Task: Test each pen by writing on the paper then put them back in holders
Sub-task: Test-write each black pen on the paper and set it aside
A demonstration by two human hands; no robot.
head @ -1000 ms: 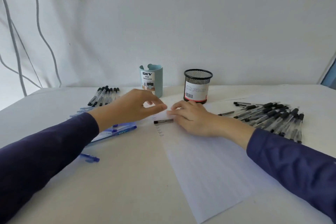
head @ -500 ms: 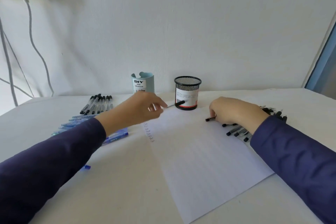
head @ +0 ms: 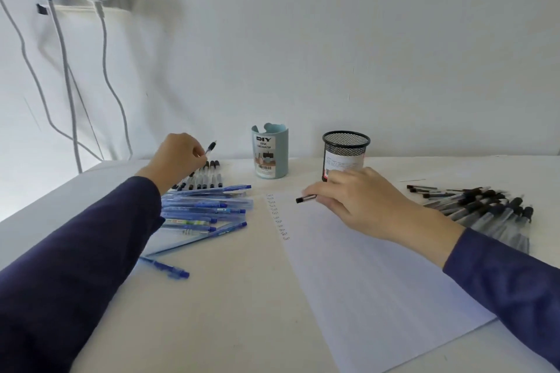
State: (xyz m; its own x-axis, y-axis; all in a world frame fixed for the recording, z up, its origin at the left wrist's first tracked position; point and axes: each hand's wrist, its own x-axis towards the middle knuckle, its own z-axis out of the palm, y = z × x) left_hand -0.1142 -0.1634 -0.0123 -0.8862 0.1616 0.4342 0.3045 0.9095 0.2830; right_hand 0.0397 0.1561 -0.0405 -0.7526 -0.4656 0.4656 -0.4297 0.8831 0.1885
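My left hand (head: 178, 157) is shut on a black pen (head: 209, 148), held tip-up just above a short row of black pens (head: 203, 179) at the back left. My right hand (head: 357, 200) is shut on another black pen (head: 306, 198), whose end pokes out to the left over the top of the white paper (head: 363, 275). A column of small written words (head: 278, 218) runs down the paper's left edge. Behind stand a light blue holder (head: 269, 151) and a black mesh holder (head: 345, 151), both without visible pens.
Several blue pens (head: 200, 212) lie fanned out left of the paper, one more (head: 165, 267) nearer me. A big heap of black pens (head: 481, 209) lies at the right. White cables (head: 60, 76) hang from wall plugs at the upper left.
My left hand carried its black pen from the paper's top leftwards to the back-left pen row. My right hand took a pen from the right heap and came back over the paper.
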